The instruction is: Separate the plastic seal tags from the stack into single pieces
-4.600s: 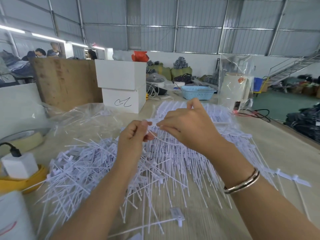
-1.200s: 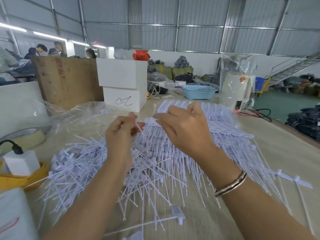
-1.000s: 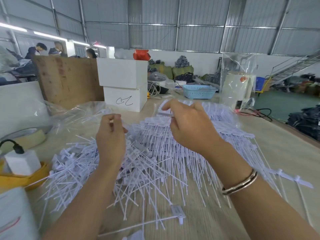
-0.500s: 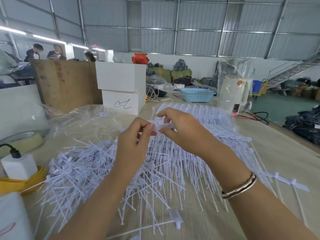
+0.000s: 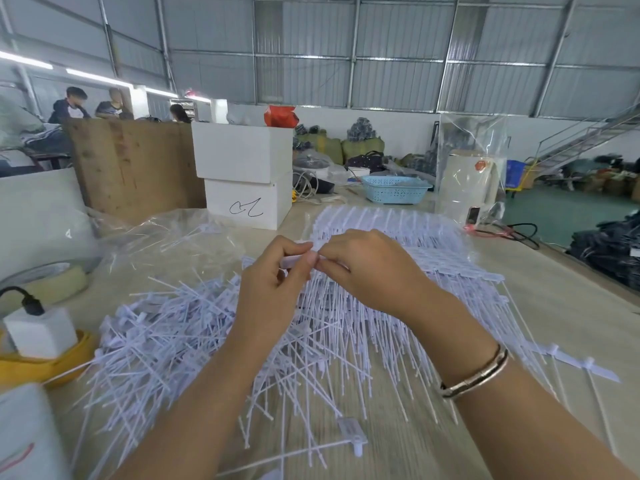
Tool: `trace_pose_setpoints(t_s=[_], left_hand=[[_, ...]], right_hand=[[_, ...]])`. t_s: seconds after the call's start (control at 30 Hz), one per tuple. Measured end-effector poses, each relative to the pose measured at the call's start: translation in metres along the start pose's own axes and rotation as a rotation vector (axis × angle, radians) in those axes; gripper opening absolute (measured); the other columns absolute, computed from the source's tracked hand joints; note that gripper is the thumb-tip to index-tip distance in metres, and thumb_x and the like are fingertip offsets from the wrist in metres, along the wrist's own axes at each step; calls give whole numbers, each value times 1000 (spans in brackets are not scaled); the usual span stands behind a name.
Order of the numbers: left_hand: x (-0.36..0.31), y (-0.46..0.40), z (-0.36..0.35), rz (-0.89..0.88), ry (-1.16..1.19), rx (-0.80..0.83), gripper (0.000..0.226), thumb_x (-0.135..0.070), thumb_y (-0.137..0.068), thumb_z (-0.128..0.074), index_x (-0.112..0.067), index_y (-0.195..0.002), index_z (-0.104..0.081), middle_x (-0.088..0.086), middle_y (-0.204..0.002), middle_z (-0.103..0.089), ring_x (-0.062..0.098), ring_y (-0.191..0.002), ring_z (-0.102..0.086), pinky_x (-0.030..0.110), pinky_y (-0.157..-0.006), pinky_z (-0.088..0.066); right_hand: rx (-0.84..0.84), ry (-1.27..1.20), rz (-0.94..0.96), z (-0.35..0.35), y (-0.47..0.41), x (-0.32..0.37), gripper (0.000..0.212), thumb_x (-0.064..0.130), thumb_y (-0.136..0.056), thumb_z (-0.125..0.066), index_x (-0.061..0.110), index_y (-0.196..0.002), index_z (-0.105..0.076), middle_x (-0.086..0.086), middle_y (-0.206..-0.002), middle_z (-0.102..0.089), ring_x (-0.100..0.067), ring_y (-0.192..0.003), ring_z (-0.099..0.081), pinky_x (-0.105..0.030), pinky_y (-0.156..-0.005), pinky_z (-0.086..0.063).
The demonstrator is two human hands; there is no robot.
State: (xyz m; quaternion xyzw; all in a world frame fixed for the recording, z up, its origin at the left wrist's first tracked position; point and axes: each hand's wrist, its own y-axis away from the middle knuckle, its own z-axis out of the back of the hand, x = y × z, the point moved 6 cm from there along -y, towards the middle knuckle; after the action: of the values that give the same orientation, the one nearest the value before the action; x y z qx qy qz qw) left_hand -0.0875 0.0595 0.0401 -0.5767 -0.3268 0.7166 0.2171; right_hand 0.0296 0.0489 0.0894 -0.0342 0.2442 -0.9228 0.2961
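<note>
Behind tag stack (image 5: 398, 244): white boxes (image 5: 246, 178), blue basket (image 5: 394, 189).

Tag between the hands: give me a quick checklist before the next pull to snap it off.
1. Left hand pinches the tag: ok.
2. Right hand pinches at the same joint: ok.
3. Only one tag in the left pinch: cannot tell, fingers cover it.
4. Joined stack lies flat under the right hand: ok.
5. Loose pile sits left, ready for the drop: ok.
6. Plastic bag is apart from the hands: ok.
</note>
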Motion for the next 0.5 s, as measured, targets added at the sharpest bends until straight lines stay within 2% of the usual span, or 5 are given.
trace_pose_setpoints(t_s=[0.1,0.2,0.33,0.4,0.5], left_hand=[[3,-3,0,96,174,-45,15,-35,-87,-58,-26,-76,-62,-11,-63,-63,-5,-79,-63,6,-66,-43],[1,-4,-3,159,295,-95,16,-33,-87,-60,-25,-75,-66,-9,-58,-60,-2,-61,-57,7,-62,-44],[14,-5,7,324,466,-283,32,-26,-95,-55,-25,-63,-60,-9,-54,-55,-2,-59,-53,12,-56,-41],[25,-7,26,386,451,-405,29,-25,-96,-54,-20,-68,-58,-11,-52,-52,2,-52,-46,15,-54,-39],[33,-10,53,385,222,-499,26,-29,-96,-53,-19,-71,-55,-14,-51,-47,1,-48,-41,13,-52,-38]], right_hand=[[-110,12,14,6,-1,2,31,31,-99,-43,16,-80,-62,11,-73,-43,-16,-78,-45,-31,-71,-25],[-264,18,42,12,2,5,27,24,-96,-51,13,-77,-67,4,-72,-57,-23,-75,-55,-33,-69,-28],[-471,-50,36,19,10,7,20,19,-91,-56,16,-90,-75,2,-81,-71,-22,-73,-62,-34,-68,-38],[-552,-92,6,26,11,2,27,24,-95,-48,16,-98,-73,2,-87,-70,-21,-80,-60,-33,-72,-35],[-585,-174,-30,26,10,-1,29,16,-96,-42,13,-112,-66,-1,-93,-64,-19,-88,-52,-32,-77,-32]])
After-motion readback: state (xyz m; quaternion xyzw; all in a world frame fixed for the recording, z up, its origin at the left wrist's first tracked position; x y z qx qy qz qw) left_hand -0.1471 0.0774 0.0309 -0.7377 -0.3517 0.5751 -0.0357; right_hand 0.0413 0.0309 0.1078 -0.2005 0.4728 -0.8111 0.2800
